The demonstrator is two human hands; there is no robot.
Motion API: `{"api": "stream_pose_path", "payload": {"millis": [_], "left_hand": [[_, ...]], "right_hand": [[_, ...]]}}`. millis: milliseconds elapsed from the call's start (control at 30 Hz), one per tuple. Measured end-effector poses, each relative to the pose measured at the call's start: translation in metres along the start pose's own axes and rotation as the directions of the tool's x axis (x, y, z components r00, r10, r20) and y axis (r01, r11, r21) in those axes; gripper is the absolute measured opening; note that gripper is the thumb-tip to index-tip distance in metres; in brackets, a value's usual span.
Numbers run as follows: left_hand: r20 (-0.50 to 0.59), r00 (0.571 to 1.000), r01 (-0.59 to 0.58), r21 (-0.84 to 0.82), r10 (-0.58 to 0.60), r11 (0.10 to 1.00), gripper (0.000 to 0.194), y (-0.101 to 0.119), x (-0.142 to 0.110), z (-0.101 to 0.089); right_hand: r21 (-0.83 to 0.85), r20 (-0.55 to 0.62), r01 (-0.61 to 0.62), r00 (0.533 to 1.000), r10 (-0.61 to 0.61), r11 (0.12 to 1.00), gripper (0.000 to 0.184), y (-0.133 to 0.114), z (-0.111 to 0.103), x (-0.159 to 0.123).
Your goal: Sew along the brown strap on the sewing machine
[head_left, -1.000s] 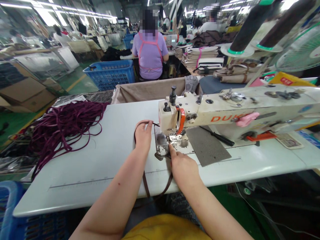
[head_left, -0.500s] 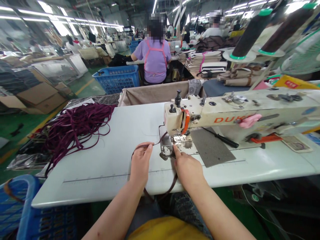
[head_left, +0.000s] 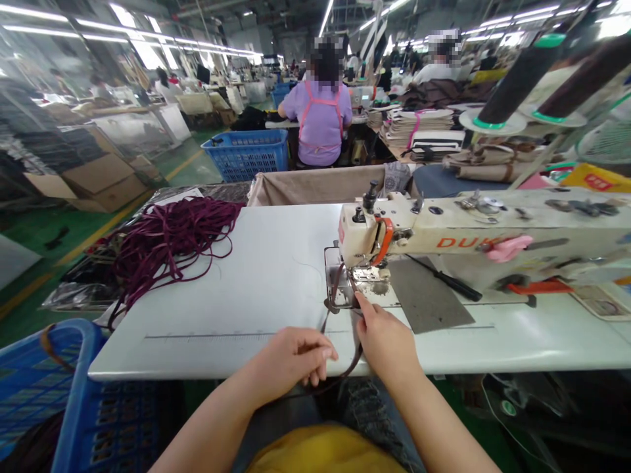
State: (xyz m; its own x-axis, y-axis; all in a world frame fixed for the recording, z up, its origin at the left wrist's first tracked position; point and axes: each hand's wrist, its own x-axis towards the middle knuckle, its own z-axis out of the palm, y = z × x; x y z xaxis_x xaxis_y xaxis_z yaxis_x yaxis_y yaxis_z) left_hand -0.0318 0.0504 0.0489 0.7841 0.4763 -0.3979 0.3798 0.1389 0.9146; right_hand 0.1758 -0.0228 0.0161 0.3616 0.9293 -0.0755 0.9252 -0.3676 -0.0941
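Observation:
A narrow dark brown strap (head_left: 357, 358) loops below the table edge and runs up to the sewing machine (head_left: 367, 236). Near the front edge, my left hand (head_left: 303, 358) is closed, fingers curled, where another length of strap (head_left: 337, 284) comes down from the needle area; its exact grip is partly hidden. My right hand (head_left: 387, 335) rests on the table just in front of the metal needle plate (head_left: 342, 299). Its index finger reaches toward the presser foot along the strap, and the other fingers are folded over it.
Maroon straps (head_left: 172, 240) lie heaped at the table's left. A grey sheet (head_left: 434, 299) and black-handled screwdriver (head_left: 458, 286) are right of the needle. A blue basket (head_left: 91, 355) stands at lower left. Beyond the table are a fabric-lined bin (head_left: 315, 187) and a seated person (head_left: 320, 121).
My left hand has come down toward the table's front edge, and the strap length from the needle now runs toward me instead of left. My right hand stays by the needle. The view has shifted slightly.

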Motion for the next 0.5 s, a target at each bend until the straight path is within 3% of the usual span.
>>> {"api": "stream_pose_path", "payload": {"millis": [33, 100, 167, 200, 300, 500], "left_hand": [[-0.127, 0.990, -0.053, 0.074, 0.062, 0.996, 0.030, 0.003, 0.004, -0.003], [-0.361, 0.904, -0.131, 0.273, 0.228, 0.953, 0.023, 0.004, 0.018, -0.009], [-0.446, 0.812, -0.154, 0.458, 0.376, 0.876, 0.034, -0.002, 0.036, -0.010], [-0.440, 0.793, -0.164, 0.514, 0.422, 0.842, 0.046, -0.006, 0.045, -0.009], [-0.387, 0.820, -0.178, 0.529, 0.422, 0.830, 0.072, -0.018, 0.066, -0.002], [-0.362, 0.881, -0.121, 0.448, 0.304, 0.886, 0.077, -0.024, 0.083, 0.013]], "right_hand": [[0.022, -0.015, -0.002, 1.000, 0.003, 1.000, 0.054, 0.001, 0.001, -0.001], [0.067, -0.037, -0.009, 0.999, 0.012, 0.998, 0.054, 0.004, 0.003, -0.003], [0.109, -0.045, -0.016, 0.999, 0.021, 0.994, 0.054, 0.006, 0.003, -0.005], [0.131, -0.047, -0.018, 0.999, 0.024, 0.991, 0.053, 0.007, 0.003, -0.006], [0.217, -0.059, -0.014, 0.998, 0.027, 0.976, 0.052, 0.012, 0.004, -0.011], [0.421, -0.161, 0.096, 0.987, -0.030, 0.902, 0.044, 0.027, 0.007, -0.016]]}}
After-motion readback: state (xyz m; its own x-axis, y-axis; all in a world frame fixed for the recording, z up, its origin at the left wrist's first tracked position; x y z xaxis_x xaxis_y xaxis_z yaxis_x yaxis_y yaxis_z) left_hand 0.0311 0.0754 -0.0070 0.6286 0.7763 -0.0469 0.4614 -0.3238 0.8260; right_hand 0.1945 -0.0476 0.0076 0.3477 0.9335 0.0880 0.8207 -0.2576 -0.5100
